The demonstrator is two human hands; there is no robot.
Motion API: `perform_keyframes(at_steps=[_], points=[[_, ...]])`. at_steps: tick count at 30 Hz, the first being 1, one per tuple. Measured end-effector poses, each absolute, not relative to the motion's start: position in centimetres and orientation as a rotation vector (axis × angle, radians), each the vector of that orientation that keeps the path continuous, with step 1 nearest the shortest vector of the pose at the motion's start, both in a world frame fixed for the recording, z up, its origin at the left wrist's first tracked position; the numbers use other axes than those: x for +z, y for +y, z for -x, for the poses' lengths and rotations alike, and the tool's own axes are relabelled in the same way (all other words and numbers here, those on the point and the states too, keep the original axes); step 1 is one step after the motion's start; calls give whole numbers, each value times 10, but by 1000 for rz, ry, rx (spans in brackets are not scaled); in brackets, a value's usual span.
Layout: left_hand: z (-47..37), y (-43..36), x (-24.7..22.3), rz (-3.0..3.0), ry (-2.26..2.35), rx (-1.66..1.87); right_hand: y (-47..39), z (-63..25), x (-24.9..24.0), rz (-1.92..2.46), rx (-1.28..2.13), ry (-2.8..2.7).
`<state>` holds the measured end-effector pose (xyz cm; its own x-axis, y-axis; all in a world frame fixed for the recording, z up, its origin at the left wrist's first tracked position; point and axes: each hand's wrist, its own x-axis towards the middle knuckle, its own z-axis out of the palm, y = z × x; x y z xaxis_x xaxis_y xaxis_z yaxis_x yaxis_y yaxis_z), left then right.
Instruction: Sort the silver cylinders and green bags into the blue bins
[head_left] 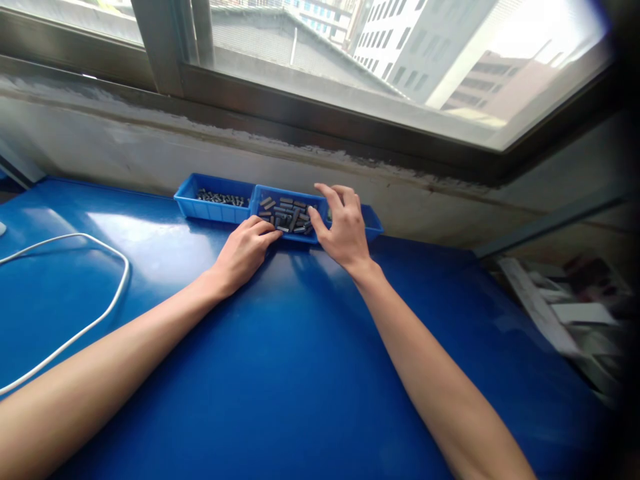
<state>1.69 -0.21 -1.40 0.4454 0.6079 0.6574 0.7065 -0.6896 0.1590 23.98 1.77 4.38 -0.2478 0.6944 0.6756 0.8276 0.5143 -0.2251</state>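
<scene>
Three blue bins stand in a row against the wall. Small metal screws [223, 198] lie in the left bin [213, 211]. Dark short bars [286, 208] fill the middle bin [295, 237]. My left hand [249, 245] is at the front left edge of the middle bin, its fingers close together at the rim; whether they hold anything is hidden. Over the right side of that bin, my right hand [344, 227] is spread with thumb and fingers apart and nothing between them. It partly covers the right bin [371, 223].
A white cable [123, 283] curves over the blue table [280, 373] at the left. Behind the bins rise the wall [150, 150] and a window frame [300, 130]. Papers and other items [583, 313] lie beyond the table's right edge.
</scene>
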Motion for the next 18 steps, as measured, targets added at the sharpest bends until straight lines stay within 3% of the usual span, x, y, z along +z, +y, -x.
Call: perform_keyframes(at_steps=[11,18], points=[[-19,-6,-6,2515,-1144,-821,30,-247,41,1075,133,-2106],[-30,-3,8,2467,-837,-702,31,-251,38,1067,157,-2111]])
